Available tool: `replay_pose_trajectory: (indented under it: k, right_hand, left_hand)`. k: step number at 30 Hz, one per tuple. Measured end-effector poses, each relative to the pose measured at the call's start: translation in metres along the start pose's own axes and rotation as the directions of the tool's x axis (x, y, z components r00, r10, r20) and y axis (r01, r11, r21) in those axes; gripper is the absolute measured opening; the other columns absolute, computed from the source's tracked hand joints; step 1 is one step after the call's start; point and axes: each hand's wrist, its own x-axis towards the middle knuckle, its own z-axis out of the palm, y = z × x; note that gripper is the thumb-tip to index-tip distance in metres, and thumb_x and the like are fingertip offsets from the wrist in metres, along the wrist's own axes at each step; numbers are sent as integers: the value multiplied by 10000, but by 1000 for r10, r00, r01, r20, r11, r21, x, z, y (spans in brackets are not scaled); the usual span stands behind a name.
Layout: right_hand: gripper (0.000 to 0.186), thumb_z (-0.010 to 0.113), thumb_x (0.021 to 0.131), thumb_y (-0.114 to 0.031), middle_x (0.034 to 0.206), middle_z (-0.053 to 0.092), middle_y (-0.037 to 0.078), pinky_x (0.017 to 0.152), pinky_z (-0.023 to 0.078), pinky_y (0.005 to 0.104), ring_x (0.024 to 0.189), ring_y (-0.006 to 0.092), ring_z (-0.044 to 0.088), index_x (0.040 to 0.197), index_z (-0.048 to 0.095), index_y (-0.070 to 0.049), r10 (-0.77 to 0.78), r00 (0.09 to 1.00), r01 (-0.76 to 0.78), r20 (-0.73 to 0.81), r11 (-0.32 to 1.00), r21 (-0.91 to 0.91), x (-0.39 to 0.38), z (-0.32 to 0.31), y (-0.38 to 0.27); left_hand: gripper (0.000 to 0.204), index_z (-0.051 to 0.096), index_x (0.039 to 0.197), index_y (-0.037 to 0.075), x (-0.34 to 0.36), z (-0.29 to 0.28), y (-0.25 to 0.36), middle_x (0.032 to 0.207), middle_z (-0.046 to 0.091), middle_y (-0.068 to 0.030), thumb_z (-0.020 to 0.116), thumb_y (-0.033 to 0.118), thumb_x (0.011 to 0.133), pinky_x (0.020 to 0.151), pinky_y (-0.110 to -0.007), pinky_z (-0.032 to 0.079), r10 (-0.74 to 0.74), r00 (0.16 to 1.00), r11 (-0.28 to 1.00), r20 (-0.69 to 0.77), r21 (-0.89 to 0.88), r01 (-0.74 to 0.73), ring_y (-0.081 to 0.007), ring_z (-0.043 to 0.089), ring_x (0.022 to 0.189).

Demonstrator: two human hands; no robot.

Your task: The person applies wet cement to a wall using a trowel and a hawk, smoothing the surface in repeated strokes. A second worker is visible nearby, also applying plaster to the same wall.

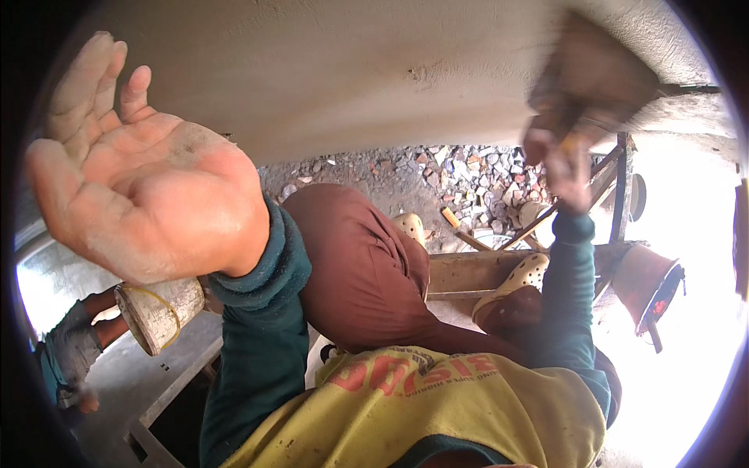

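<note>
My left hand (172, 179) is raised at the upper left, palm turned up and fingers spread, with nothing in it. Pale dust and a small grey smear mark the palm. At the upper right my right hand (568, 168) grips a dark, flat-bladed trowel (593, 74). Motion blurs both, so the handle hardly shows. The blade is at the smooth grey-brown plastered wall (351, 70); I cannot tell whether it touches it.
A wooden plank (460, 273) runs under my feet, beside a slanting wooden brace (605, 187). Broken stones (476, 175) lie along the wall's base. A reddish bucket (640, 281) is at the right, a whitish bucket (152, 316) at the left. Another person (74, 347) is at the lower left.
</note>
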Motion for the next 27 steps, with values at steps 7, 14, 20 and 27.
replay_pose_trajectory:
  k: [7,14,20,27]
  right_hand:
    - [332,619,965,-365,893,711,135,723,537,501,798,335,678,958,716,-48,-77,974,206,215,705,-679,25,121,107]
    - [305,631,945,-325,917,701,163,735,524,536,847,347,677,986,725,-38,-79,986,164,148,625,-763,53,128,128]
    - [298,623,987,-304,829,689,147,615,536,446,683,290,663,1009,717,-22,-151,962,274,229,483,-831,89,53,-5]
    - [345,610,1025,-312,708,623,67,511,518,304,521,181,600,1238,635,-43,-114,980,190,161,326,-926,120,-86,-172]
  left_hand:
    - [627,615,1151,-161,-1,-9,-1,1234,639,-333,364,380,959,969,-441,477,-8,999,997,-43,80,11,-414,608,1187]
    - [726,600,1168,-199,5,-41,8,1249,619,-367,382,442,906,993,-445,468,14,1000,984,-20,180,-10,-425,594,1216]
    - [570,652,1137,-116,1,-39,-3,1189,676,-291,359,351,993,963,-425,466,-54,996,998,-75,35,57,-373,607,1195]
    - [514,673,1035,-43,2,-41,-22,1092,719,-245,358,363,1055,875,-382,482,-25,998,969,-58,-248,9,-316,653,1103]
